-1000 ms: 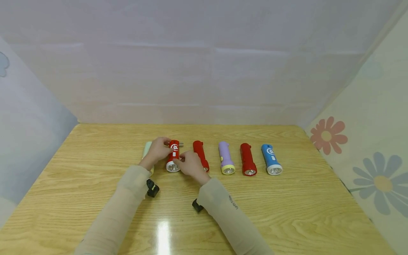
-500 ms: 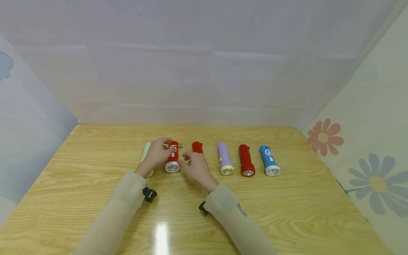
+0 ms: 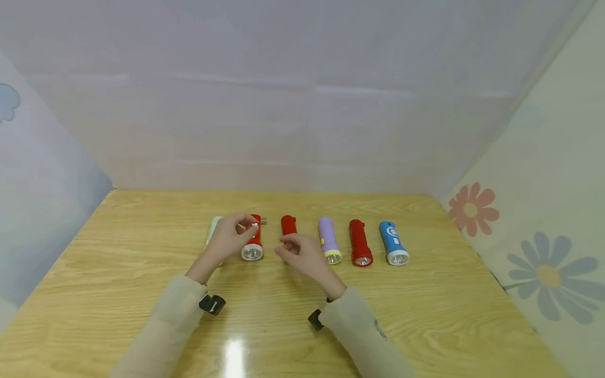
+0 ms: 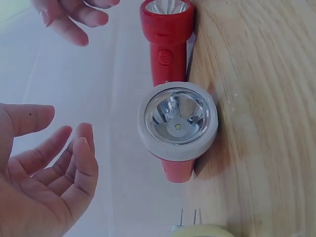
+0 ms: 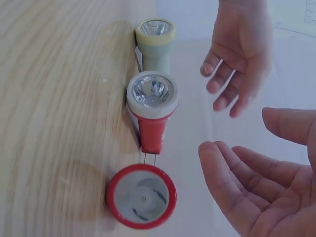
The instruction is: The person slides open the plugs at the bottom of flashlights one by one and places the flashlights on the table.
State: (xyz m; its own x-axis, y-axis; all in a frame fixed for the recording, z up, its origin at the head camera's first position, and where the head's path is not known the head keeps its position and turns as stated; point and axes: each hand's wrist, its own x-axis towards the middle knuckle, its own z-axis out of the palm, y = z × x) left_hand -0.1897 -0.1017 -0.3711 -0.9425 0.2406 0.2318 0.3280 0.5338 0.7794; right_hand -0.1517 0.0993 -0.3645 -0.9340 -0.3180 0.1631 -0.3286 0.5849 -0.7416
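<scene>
Both hands hover above a row of flashlights, fingers loosely bent and holding nothing. My left hand (image 3: 229, 237) is over the red flashlight with a white head (image 3: 253, 247), whose handle it partly covers in the head view. Metal plug prongs (image 3: 263, 220) stick out beside that handle. My right hand (image 3: 308, 258) overlaps the lower part of a plain red flashlight (image 3: 289, 224). In the left wrist view, the white-rimmed lens (image 4: 177, 118) stands apart from the fingers (image 4: 84, 168). The right wrist view shows the red-rimmed lens (image 5: 141, 196) beside my right hand (image 5: 261, 192), with a gap between.
A pale green flashlight with a yellow head (image 5: 155, 42) lies at the row's left end, partly behind the left hand. Rightward lie a purple one (image 3: 327, 233), another red one (image 3: 359, 239) and a blue one (image 3: 391, 239). The wooden table (image 3: 439, 294) meets a cloth wall (image 3: 302, 131).
The left hand has let go of the white-headed red flashlight and risen off it. The right hand has drawn away to the right from its head. The view has tilted slightly.
</scene>
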